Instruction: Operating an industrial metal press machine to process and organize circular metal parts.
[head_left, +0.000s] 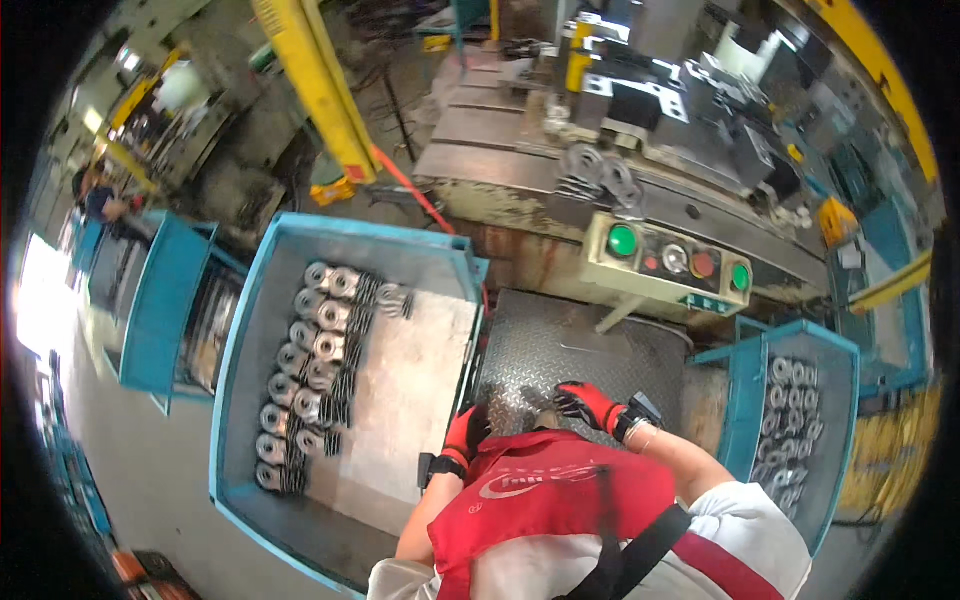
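Silver, ring-ended parts [325, 345] sit in rows at the left of a blue bin [370, 230], its bare floor running to the right edge beside the left hand [467, 432], the right hand [590, 405] near open tread plate [640, 360], whether either's fingers spread or pinch unclear, while another bin [745, 400] holds similar pieces [795, 400].

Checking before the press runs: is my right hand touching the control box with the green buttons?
Apart. The head view shows patterned metal plate between the right hand and control box.
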